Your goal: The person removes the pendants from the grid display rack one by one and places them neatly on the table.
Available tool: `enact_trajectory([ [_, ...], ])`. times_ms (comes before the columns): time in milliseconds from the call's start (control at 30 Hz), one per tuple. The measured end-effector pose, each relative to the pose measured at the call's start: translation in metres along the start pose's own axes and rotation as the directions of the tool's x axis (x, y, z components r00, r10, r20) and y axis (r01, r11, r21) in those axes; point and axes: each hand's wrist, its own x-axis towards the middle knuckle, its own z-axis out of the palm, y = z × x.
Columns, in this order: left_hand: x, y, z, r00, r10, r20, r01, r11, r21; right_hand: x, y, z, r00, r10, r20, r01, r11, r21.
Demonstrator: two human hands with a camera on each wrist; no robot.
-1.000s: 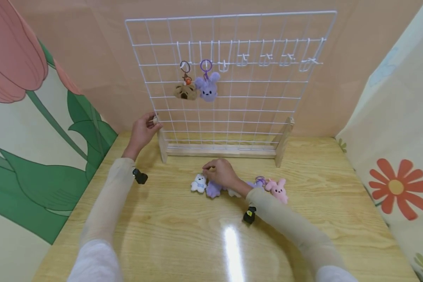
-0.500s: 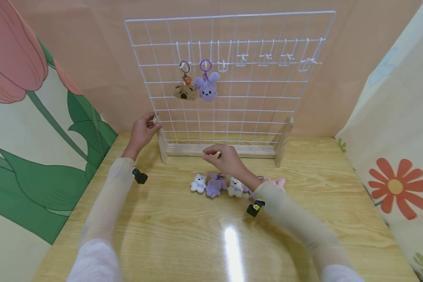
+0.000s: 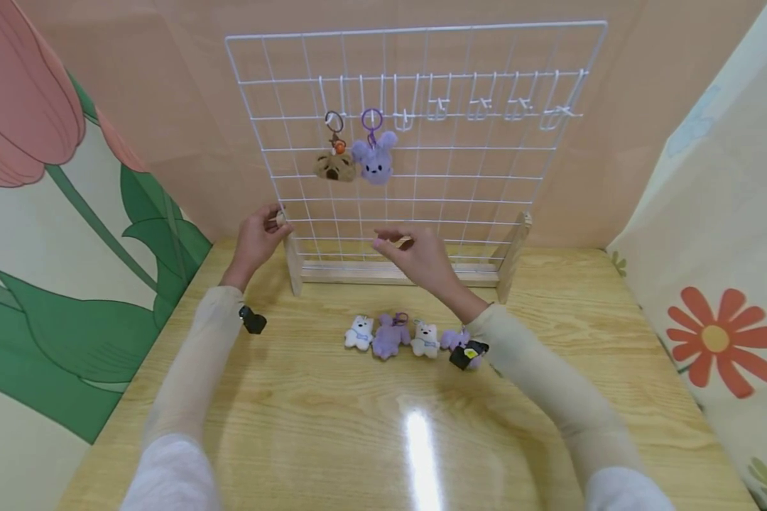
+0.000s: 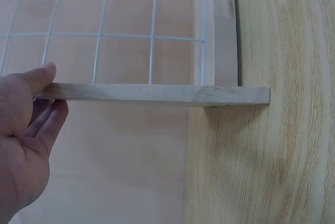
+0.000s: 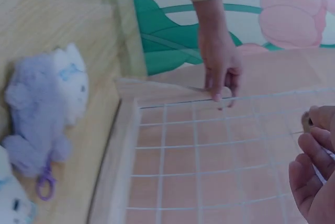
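Observation:
My left hand (image 3: 260, 234) pinches the top of the rack's left wooden side post (image 4: 152, 93), thumb on one side and fingers on the other. A white wire grid rack (image 3: 415, 32) stands upright in the wooden base. In front of its lower part is my right hand (image 3: 418, 257), fingers loosely bent, with nothing seen hanging from them. On the rack's left hooks hang a brown plush keychain (image 3: 335, 167) and a lilac bunny keychain (image 3: 376, 162). Below, a white bear keychain (image 3: 359, 333), a purple plush keychain (image 3: 390, 336) and another white bear keychain (image 3: 425, 340) lie in a row.
Several white hooks (image 3: 479, 106) line the grid's upper right. Another lilac plush (image 3: 452, 339) lies on the wooden table (image 3: 294, 426), partly behind the right wrist camera (image 3: 468, 354). A tulip-printed panel (image 3: 57, 234) stands left, a flower-printed one (image 3: 716, 341) right.
My right hand has risen from the row of plush keychains to before the grid, uncovering the purple plush and second white bear. The pink bunny is now hidden by the sleeve. My left hand stays put.

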Motion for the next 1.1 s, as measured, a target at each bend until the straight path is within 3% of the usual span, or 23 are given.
enact_trajectory([
  [200, 0.001, -0.001, 0.000, 1.000, -0.003, -0.003, 0.003, 1.000, -0.001, 0.018, -0.015, -0.012, 0.995, -0.031, -0.093, 0.026, 0.999, -0.045],
  [433, 0.002, -0.003, 0.000, 1.000, 0.005, -0.009, -0.005, 1.000, 0.005, 0.044, -0.037, -0.023, 0.970, -0.050, -0.239, 0.040, 0.998, -0.046],
  [733, 0.001, -0.004, 0.001, 1.000, 0.013, -0.012, -0.013, 1.000, 0.012, 0.069, -0.048, -0.032, 0.930, 0.016, -0.368, -0.005, 0.999, 0.031],
  [1100, 0.000, -0.002, 0.000, 1.000, -0.012, 0.000, 0.012, 1.000, -0.006, 0.095, -0.052, -0.034, 0.894, 0.140, -0.427, -0.104, 0.989, 0.106],
])
